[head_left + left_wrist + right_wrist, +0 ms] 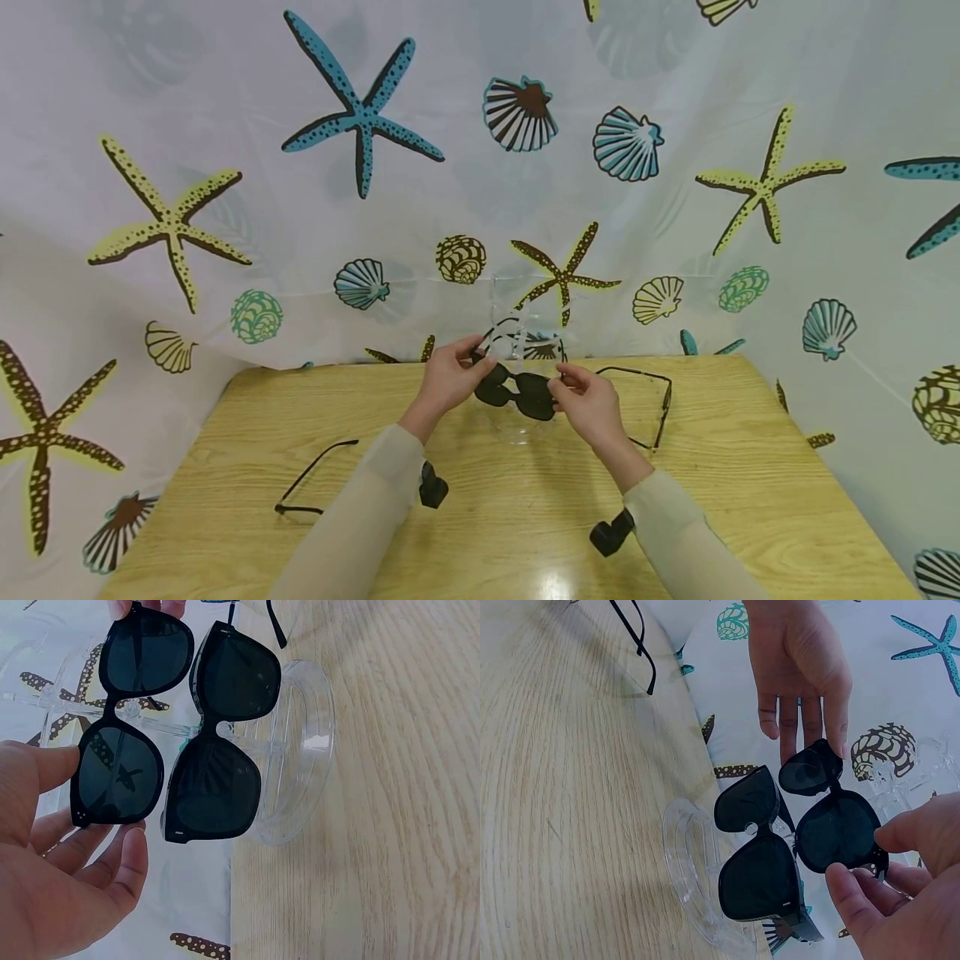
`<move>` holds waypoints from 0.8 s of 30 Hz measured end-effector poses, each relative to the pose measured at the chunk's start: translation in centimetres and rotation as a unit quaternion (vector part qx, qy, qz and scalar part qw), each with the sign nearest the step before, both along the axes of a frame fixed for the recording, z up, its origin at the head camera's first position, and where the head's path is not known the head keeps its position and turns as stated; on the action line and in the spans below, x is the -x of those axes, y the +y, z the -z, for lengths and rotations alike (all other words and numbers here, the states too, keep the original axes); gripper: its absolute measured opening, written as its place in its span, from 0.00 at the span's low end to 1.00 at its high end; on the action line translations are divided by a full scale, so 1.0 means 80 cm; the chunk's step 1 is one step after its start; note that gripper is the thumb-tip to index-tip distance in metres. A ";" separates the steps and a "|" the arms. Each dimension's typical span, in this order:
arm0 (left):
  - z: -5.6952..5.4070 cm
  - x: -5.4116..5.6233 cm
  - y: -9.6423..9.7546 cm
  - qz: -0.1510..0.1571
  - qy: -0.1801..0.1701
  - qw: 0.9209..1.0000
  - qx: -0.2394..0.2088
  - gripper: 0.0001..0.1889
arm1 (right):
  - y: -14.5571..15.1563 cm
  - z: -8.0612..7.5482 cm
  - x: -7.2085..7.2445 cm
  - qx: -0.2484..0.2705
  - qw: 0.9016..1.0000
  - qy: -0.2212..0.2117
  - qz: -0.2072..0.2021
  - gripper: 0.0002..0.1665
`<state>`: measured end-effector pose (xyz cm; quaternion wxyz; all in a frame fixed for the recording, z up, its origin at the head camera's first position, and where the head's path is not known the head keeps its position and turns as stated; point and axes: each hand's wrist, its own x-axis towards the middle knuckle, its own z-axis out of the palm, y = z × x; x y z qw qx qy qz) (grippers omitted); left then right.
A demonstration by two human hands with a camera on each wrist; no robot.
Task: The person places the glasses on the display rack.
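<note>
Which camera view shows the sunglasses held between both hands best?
The left wrist view: the held sunglasses face the camera nearly front-on, large, with both lenses unobstructed. The right wrist view shows them at a slant, the farther lens foreshortened. The head view shows them small, visually overlapping the second pair.

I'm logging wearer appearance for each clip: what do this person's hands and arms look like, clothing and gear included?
The left hand and right hand are bare, without gloves. Plain, pale cream long sleeves cover the forearms, ending near the wrists. A small, blocky black device shows beside each sleeve. No markings or cables are visible.
</note>
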<state>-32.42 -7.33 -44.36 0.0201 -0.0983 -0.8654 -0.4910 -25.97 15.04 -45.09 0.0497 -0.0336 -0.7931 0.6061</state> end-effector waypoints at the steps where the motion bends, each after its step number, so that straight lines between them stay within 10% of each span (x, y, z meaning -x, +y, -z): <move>1: 0.000 0.001 0.000 0.000 0.001 1.000 0.003 0.29 | 0.000 0.000 0.001 0.001 1.000 -0.002 0.000 0.27; 24: 0.003 0.008 0.009 -0.010 0.009 1.000 0.023 0.29 | 0.003 0.005 0.010 -0.011 1.000 0.007 0.002 0.28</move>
